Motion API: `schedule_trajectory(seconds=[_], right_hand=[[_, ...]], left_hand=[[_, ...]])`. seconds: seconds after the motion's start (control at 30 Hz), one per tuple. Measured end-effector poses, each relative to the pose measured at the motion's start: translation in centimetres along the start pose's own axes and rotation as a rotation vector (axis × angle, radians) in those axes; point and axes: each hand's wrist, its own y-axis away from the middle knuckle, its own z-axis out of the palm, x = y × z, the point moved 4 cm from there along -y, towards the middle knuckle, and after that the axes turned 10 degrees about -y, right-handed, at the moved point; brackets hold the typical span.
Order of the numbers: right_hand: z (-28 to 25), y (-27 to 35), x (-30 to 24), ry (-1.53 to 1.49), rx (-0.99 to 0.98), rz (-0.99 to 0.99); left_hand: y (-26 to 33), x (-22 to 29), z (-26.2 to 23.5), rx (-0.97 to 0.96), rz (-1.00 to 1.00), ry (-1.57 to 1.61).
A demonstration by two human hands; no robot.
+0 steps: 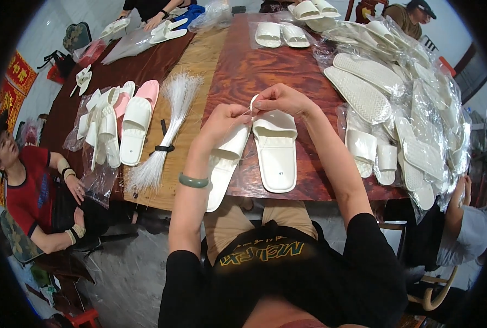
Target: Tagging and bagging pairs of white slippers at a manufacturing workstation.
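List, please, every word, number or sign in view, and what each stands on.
I can't quote the wording, only locate it:
Slipper below the right hand: dark number.
Black shirt: yellow lettering.
Red wall posters: gold characters.
White slipper beside the strands: mark too small to read.
Red shirt: blue print, too blurred.

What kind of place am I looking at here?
Probably a slipper-packing workshop: a heap of partly bagged white slippers, a bundle of pale strands on the work table, and a co-worker seated beside it.
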Motion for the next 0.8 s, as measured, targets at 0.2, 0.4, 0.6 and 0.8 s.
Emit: schedule_trajectory(seconds=[0.2, 0.4, 0.6, 0.8], right_hand=[[1.2, 2.8, -1.0, -0.094, 0.157, -0.024], [0.6, 7.3, -1.8, -0.107, 0.033, -0.043], [1.3, 6.0, 1.6, -0.244, 0.098, -0.134], [1.1, 8.2, -1.2, -0.065, 0.141, -0.276]], left_hand=[[0.4, -0.4, 0.2, 0.182, 0.079, -0.127], [-0.2, -0.4, -0.8, 0.29, 0.098, 0.175], [-0.4, -2.1, -1.7, 0.311, 0.085, 0.389], [-0.4, 2.9, -0.7, 0.527, 0.502, -0.498]])
